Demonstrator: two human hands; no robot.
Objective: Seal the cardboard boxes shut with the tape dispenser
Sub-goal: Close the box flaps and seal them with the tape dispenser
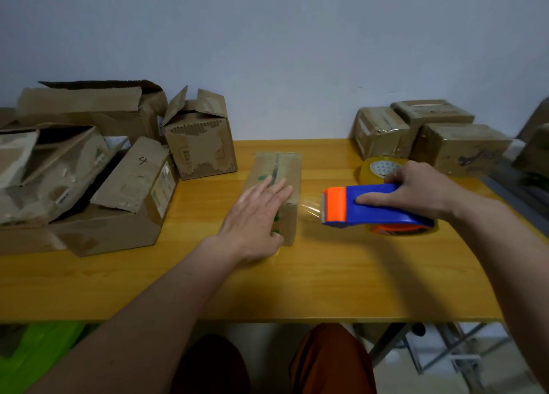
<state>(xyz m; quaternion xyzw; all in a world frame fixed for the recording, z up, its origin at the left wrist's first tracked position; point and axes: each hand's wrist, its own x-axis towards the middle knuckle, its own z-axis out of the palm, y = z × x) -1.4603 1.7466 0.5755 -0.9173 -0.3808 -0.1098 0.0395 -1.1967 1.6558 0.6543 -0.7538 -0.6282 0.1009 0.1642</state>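
From the head camera, a small cardboard box (277, 185) sits near the middle of the yellow wooden worktop (297, 274). The left hand (255, 218) lies flat on its top with fingers straight, pressing down and pointing toward 1 o'clock. At 3 o'clock from the box, the right hand (416, 190) grips the blue and orange tape dispenser (374, 208), fingers curled over its handle and thumb along the side. A strip of clear tape (310, 210) stretches from the dispenser's orange head to the box's right side. A spare tape roll (377, 167) lies just behind the dispenser, at about 12 o'clock from it. Open, worn boxes (89, 170) crowd the worktop at 9 to 10 o'clock of the small box, one marked with a 4. Three taped boxes (427, 132) stand together at 2 o'clock, against the pale wall (282, 37)
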